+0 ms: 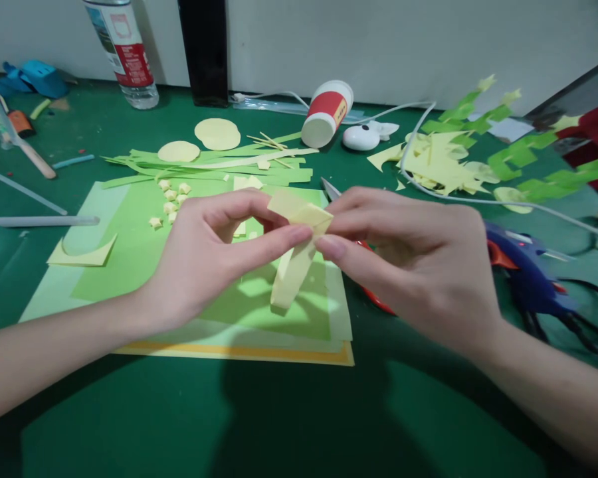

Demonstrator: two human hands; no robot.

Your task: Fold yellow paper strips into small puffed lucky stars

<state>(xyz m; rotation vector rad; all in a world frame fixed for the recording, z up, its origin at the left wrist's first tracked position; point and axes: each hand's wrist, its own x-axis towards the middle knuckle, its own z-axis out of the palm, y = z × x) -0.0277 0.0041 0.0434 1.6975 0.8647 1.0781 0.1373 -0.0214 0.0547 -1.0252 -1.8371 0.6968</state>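
A folded pale-yellow paper strip (295, 271) is held up between my two hands, its long end hanging down in a bend. My left hand (214, 249) pinches it near the fold, thumb in front. From the other side my right hand (413, 265) pinches the folded corner between thumb and fingers. Below them lies a stack of green paper sheets (129, 265) with an orange-edged sheet at the bottom. Small folded paper stars (170, 196) sit on the stack just beyond my left hand. Scissors with red handles (376, 300) are partly hidden behind my right hand.
Green paper strips (279, 174) and pale paper circles (217, 134) lie farther back. At the right are a blue glue gun (533, 265), a white cable (508, 202) and yellow paper scraps (438, 162). A tipped paper cup (327, 114) and a water bottle (124, 56) stand near the wall.
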